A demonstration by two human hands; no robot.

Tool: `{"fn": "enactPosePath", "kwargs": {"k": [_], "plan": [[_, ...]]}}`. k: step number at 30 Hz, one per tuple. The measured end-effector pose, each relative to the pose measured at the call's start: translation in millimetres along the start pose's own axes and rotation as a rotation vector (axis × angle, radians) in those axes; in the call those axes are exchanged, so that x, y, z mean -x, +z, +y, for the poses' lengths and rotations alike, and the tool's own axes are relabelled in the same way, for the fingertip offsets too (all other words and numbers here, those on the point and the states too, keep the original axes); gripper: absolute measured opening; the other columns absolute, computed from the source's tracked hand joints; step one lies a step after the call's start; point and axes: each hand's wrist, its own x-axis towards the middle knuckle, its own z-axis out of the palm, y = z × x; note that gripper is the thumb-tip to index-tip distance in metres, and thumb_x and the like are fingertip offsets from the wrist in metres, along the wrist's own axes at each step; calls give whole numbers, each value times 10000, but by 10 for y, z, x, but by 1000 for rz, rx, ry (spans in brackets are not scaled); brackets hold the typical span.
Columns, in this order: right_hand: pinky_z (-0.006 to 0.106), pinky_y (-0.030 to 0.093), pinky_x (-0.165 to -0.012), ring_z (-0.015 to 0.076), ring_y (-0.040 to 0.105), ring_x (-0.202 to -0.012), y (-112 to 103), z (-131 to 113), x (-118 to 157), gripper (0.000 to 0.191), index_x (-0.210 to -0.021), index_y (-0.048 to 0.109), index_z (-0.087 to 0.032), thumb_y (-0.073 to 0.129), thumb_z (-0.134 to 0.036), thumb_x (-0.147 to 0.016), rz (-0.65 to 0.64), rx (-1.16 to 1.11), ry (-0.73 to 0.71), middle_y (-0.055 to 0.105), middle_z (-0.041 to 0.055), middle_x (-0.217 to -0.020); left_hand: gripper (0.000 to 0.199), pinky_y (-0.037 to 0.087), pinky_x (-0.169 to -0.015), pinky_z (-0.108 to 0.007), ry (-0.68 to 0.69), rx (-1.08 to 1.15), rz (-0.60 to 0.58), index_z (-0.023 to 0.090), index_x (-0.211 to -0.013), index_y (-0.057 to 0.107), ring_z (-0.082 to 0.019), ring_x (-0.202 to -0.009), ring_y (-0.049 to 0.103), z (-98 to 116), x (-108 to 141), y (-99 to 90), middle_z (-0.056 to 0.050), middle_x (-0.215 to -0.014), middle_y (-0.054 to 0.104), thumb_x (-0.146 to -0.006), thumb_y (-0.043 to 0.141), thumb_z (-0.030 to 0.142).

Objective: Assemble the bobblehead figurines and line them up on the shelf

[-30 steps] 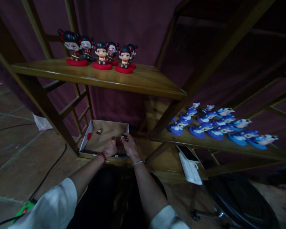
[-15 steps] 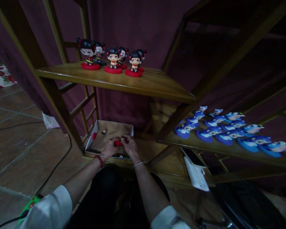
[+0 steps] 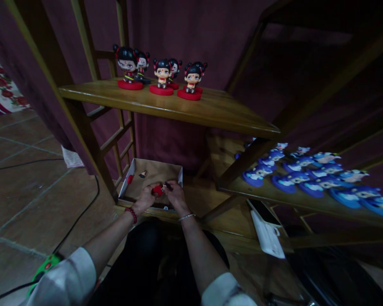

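Observation:
Over a shallow cardboard box (image 3: pixel 158 163) on the low shelf, both my hands are close together. My left hand (image 3: pixel 144 199) is closed on a round red base (image 3: pixel 158 191). In the fingers of my right hand (image 3: pixel 176 197) is a small dark-haired figurine (image 3: pixel 167 186), held right against the red base; whether the two are joined I cannot tell. Another small figurine (image 3: pixel 143 174) lies on its side at the back of the box. A second red base (image 3: pixel 130 179) rests by the box's left wall.
Several black-haired figurines on red bases (image 3: pixel 161 76) stand on the wooden shelf (image 3: pixel 166 104) above my hands. Blue figurines (image 3: pixel 293 178) fill the shelf to the right. Below them lie a phone (image 3: pixel 264 211) and a white object (image 3: pixel 268 236). A cable (image 3: pixel 83 212) crosses the floor at left.
The red base in my left hand has turned, so its round face shows more. The view has shifted slightly left. Both hands keep their hold.

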Motion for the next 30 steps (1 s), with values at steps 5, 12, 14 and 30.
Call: {"fn": "enactPosePath", "kwargs": {"k": [5,12,14,30], "plan": [[223,445,-705,137,605,-814,10,-33,10,220,-913,554,-178,572,-257,-709,1,49,39,650,43,-901,449,488,-673,-207,-23,21,-17,133,-1051,583,-104,-721,599,28,4,-32,-29,-823,663,-633,490,-4],[220,456,-691,129,608,-790,57,21,-8,265,-968,559,-192,563,-243,-708,-17,45,16,656,23,-878,403,509,-651,-232,-89,108,-6,114,-981,580,-118,-725,613,-18,-49,-14,-53,-838,664,-630,469,-49],[219,459,-711,125,603,-827,73,45,-16,328,-1029,547,-212,562,-215,-701,-23,25,-12,651,14,-921,366,510,-637,-221,-116,142,-12,111,-934,587,-113,-719,612,-16,-50,-11,-46,-825,661,-629,477,-58],[230,456,-746,127,600,-804,211,163,-101,222,-903,619,-210,556,-183,-692,-95,69,-61,657,4,-858,214,499,-694,-242,-174,247,-72,109,-783,605,-96,-697,577,-47,-62,-77,-12,-751,626,-620,518,3]]}}
